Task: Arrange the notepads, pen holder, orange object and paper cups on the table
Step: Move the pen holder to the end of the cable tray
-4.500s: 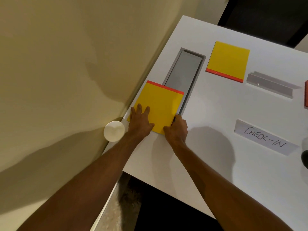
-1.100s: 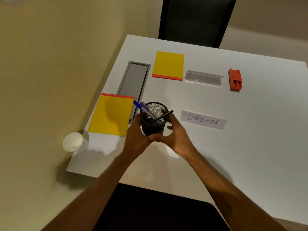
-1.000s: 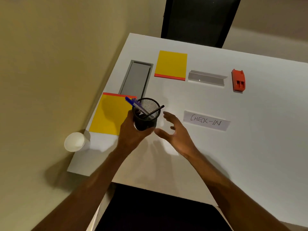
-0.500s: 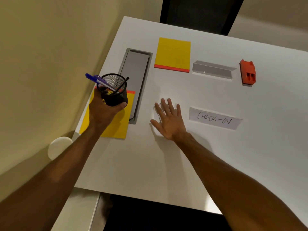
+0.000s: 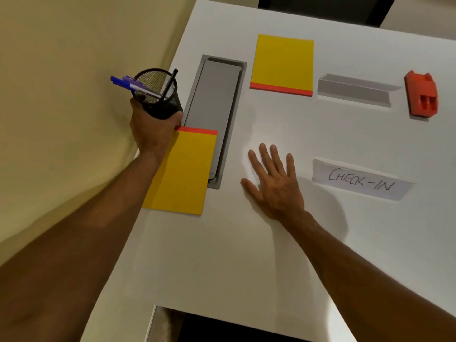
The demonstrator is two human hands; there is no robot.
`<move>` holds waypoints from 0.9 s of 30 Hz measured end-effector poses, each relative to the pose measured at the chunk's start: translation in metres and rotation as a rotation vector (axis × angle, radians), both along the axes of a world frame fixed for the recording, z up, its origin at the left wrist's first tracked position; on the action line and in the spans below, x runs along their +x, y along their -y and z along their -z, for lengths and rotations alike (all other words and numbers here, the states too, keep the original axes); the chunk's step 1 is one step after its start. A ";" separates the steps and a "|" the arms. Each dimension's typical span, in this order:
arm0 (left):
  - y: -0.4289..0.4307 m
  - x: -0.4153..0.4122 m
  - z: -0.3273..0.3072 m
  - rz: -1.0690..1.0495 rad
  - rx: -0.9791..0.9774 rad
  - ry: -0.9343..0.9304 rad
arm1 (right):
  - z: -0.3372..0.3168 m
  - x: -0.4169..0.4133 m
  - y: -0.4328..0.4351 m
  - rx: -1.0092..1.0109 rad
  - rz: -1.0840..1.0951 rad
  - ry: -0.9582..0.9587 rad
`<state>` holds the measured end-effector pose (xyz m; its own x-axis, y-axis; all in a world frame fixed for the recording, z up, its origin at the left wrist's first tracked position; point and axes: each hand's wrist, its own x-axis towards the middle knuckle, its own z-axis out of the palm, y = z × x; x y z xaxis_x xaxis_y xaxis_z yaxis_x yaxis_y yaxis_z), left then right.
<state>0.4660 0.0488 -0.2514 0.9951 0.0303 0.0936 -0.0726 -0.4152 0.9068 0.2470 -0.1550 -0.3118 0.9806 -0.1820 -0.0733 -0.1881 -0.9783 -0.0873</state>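
My left hand [image 5: 151, 130] grips a black mesh pen holder [image 5: 158, 93] with blue and black pens, held at the table's left edge just beyond the near yellow notepad [image 5: 183, 172]. A second yellow notepad [image 5: 282, 64] with a red strip lies farther back. The orange object [image 5: 422, 97] rests at the far right. My right hand [image 5: 274, 182] lies flat on the white table [image 5: 246, 267], fingers spread, holding nothing. The paper cup is hidden behind my left arm.
A grey recessed cable tray [image 5: 214, 112] runs between the two notepads. A grey angled sign holder [image 5: 355, 91] lies beside the far notepad, and a "CHECK-IN" paper label [image 5: 360, 180] sits right of my right hand. A dark chair [image 5: 320, 6] stands behind the table.
My left hand has carried the pen holder up and leftward, past the near notepad's top edge. My right hand let go of it earlier and now rests flat on the table.
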 end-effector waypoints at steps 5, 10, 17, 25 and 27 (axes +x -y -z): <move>0.007 0.022 0.014 -0.002 -0.013 0.007 | 0.004 0.001 0.001 -0.001 0.006 0.011; 0.011 0.034 0.021 -0.045 -0.010 -0.012 | 0.004 0.001 0.001 0.004 0.005 0.024; 0.010 0.042 0.035 -0.049 -0.018 -0.043 | 0.004 0.001 0.001 -0.008 0.005 0.020; 0.011 0.044 0.040 -0.077 -0.023 -0.051 | 0.004 0.001 0.001 -0.012 0.009 0.021; 0.012 0.044 0.040 -0.077 -0.026 -0.044 | 0.004 0.001 0.002 -0.008 0.009 0.027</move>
